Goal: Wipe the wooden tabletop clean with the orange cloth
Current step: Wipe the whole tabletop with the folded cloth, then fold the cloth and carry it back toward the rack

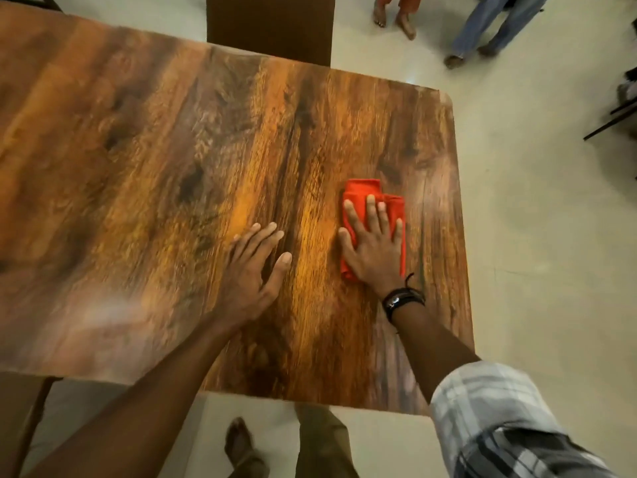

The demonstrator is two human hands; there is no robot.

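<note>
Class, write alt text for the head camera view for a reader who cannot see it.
A right hand presses a folded orange cloth flat on a wooden tabletop near its right edge. The left hand rests open, palm down, beside it.

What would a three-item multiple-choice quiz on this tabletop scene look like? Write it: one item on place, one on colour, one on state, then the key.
1. Where does the folded orange cloth lie on the brown wood-grain tabletop?
A. near its right edge
B. at its far left corner
C. on the floor

2. What colour is the band on the right wrist?
A. white
B. black
C. yellow

3. How is the left hand placed?
A. clenched in a fist
B. gripping the cloth
C. flat on bare wood, apart from the cloth

Key:
1 A, the cloth sits under the right hand close to the table's right edge.
2 B, the black wristband shows just behind that hand.
3 C, its fingers are spread open on the wood, with a gap to the cloth.
</note>
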